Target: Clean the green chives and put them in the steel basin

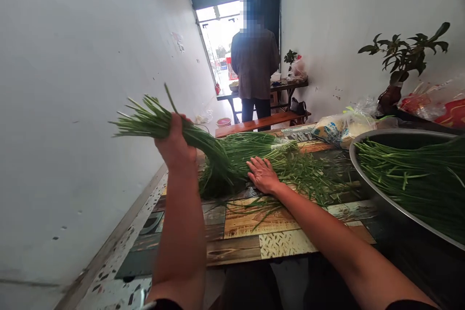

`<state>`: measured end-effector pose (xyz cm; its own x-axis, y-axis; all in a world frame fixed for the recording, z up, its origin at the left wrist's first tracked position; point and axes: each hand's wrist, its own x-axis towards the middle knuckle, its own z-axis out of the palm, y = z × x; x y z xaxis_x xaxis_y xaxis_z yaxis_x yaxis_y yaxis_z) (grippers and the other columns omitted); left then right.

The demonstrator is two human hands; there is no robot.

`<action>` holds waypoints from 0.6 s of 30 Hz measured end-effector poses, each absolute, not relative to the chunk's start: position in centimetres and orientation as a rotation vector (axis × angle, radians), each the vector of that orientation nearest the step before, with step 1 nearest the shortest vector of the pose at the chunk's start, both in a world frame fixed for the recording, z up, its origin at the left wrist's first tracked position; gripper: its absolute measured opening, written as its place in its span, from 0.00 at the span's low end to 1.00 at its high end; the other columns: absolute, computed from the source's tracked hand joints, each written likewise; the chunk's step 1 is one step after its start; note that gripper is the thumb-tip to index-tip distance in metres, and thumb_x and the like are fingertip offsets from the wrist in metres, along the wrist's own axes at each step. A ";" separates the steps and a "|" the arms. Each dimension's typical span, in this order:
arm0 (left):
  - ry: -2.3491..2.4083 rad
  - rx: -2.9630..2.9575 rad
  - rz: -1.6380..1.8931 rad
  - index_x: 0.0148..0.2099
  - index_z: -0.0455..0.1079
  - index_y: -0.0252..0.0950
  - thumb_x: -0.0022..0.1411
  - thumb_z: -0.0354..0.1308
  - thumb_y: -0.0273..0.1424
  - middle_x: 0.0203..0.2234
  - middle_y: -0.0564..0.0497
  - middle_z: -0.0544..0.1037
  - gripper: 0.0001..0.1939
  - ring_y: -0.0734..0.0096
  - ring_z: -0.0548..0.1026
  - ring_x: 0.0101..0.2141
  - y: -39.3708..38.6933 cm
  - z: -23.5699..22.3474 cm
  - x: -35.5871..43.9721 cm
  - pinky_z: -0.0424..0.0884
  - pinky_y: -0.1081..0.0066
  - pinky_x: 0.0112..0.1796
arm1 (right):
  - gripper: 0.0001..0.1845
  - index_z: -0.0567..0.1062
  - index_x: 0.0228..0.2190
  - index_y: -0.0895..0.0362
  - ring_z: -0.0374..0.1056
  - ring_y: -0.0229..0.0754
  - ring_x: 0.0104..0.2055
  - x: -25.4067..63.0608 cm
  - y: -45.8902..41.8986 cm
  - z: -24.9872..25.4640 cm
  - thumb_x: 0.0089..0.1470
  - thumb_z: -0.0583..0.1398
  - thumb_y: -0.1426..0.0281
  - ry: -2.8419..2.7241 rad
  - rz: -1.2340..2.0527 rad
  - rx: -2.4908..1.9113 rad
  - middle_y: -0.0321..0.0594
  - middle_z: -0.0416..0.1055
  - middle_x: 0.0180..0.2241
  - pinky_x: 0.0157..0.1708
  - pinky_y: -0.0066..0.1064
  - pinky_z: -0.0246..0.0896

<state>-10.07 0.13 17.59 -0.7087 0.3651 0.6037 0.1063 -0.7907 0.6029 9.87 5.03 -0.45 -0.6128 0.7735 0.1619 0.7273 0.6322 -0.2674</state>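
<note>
A thick bunch of green garlic chives [214,147] is gripped in my left hand [177,143], raised above the left part of the table. Its cut stem ends point left, and the long leaves droop down to the tabletop. My right hand [263,174] lies with fingers spread on the edge of the chives on the table, palm down. Behind it rests another bundle of chives [250,143], pale ends toward the right. Loose trimmed bits and leaves [308,174] are scattered to the right of that hand.
A large metal basin [366,186] full of chives stands at the right. Plastic bags [334,128] and a potted plant [403,58] sit behind it. The patterned table [247,244] has a white wall on its left. Beyond a bench [261,122], a person [254,63] stands facing away.
</note>
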 end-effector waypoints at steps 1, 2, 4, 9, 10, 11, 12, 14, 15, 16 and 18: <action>0.887 1.118 2.646 0.32 0.64 0.37 0.56 0.65 0.39 0.24 0.57 0.72 0.14 0.79 0.72 0.26 -0.5 18.9 -10.6 0.74 0.70 0.31 | 0.32 0.57 0.66 0.55 0.37 0.46 0.73 9.9 5.0 -0.5 0.66 0.43 0.58 -2.594 0.251 -1.220 0.40 0.47 0.70 0.70 0.45 0.28; 0.848 1.148 2.685 0.31 0.63 0.37 0.57 0.65 0.40 0.24 0.57 0.72 0.15 0.78 0.73 0.26 -1.3 20.3 -11.0 0.74 0.70 0.32 | 0.32 0.56 0.66 0.55 0.37 0.46 0.73 9.8 4.9 -0.7 0.66 0.44 0.58 -2.592 0.244 -1.220 0.41 0.47 0.70 0.70 0.45 0.28; 0.847 1.227 2.812 0.31 0.62 0.38 0.59 0.63 0.44 0.25 0.57 0.72 0.18 0.76 0.75 0.30 -2.6 22.9 -11.7 0.75 0.69 0.34 | 0.32 0.57 0.66 0.55 0.37 0.46 0.73 9.7 4.9 -1.0 0.65 0.45 0.58 -2.584 0.237 -1.215 0.41 0.46 0.70 0.70 0.45 0.28; 0.962 1.457 3.041 0.31 0.61 0.38 0.61 0.58 0.52 0.26 0.56 0.72 0.22 0.72 0.77 0.34 -3.4 26.1 -10.4 0.76 0.62 0.37 | 0.33 0.60 0.64 0.59 0.42 0.51 0.72 10.3 5.9 0.3 0.61 0.53 0.60 -2.558 0.450 -1.159 0.49 0.51 0.69 0.69 0.49 0.32; 0.991 1.533 3.011 0.31 0.62 0.38 0.61 0.59 0.49 0.26 0.56 0.73 0.21 0.72 0.77 0.33 -3.1 25.9 -9.7 0.76 0.61 0.39 | 0.35 0.61 0.64 0.60 0.45 0.52 0.71 10.8 6.1 1.4 0.59 0.56 0.61 -2.525 0.531 -1.137 0.51 0.53 0.67 0.69 0.49 0.36; 1.040 1.603 2.954 0.31 0.63 0.37 0.61 0.62 0.46 0.26 0.55 0.73 0.19 0.71 0.77 0.34 -2.7 25.4 -8.9 0.76 0.59 0.40 | 0.37 0.59 0.64 0.61 0.50 0.52 0.69 11.4 6.3 2.8 0.57 0.58 0.63 -2.466 0.612 -1.109 0.54 0.56 0.66 0.68 0.48 0.42; 1.088 1.647 2.900 0.31 0.64 0.36 0.61 0.62 0.44 0.27 0.55 0.74 0.17 0.70 0.77 0.35 -2.2 24.8 -8.0 0.76 0.58 0.42 | 0.38 0.56 0.66 0.61 0.54 0.51 0.68 12.1 6.2 4.5 0.57 0.58 0.62 -2.347 0.651 -1.067 0.55 0.57 0.65 0.66 0.47 0.48; 1.189 1.736 2.695 0.34 0.67 0.35 0.60 0.63 0.40 0.32 0.53 0.77 0.14 0.70 0.78 0.37 -1.5 23.2 -6.1 0.75 0.60 0.45 | 0.48 0.49 0.68 0.59 0.51 0.53 0.69 13.1 5.3 8.4 0.53 0.61 0.57 -2.166 0.567 -0.918 0.54 0.51 0.68 0.66 0.48 0.49; 1.209 1.737 2.638 0.35 0.68 0.34 0.59 0.64 0.38 0.32 0.52 0.78 0.13 0.70 0.78 0.37 -1.2 22.3 -5.1 0.75 0.60 0.44 | 0.54 0.44 0.69 0.58 0.48 0.54 0.70 13.4 4.6 10.4 0.51 0.63 0.55 -2.127 0.497 -0.833 0.53 0.47 0.69 0.66 0.48 0.48; 1.220 1.724 2.595 0.35 0.69 0.33 0.58 0.65 0.37 0.32 0.51 0.78 0.12 0.69 0.78 0.36 -1.0 21.5 -4.1 0.76 0.60 0.43 | 0.57 0.41 0.69 0.57 0.46 0.54 0.70 13.5 3.9 12.2 0.49 0.64 0.53 -2.123 0.425 -0.773 0.52 0.46 0.70 0.66 0.48 0.48; 1.243 1.714 2.472 0.33 0.70 0.32 0.57 0.66 0.36 0.30 0.51 0.78 0.12 0.68 0.78 0.35 -0.9 20.0 -1.9 0.76 0.60 0.44 | 0.61 0.38 0.69 0.58 0.45 0.56 0.71 12.9 2.5 14.9 0.47 0.65 0.54 -2.146 0.266 -0.707 0.53 0.44 0.70 0.67 0.49 0.47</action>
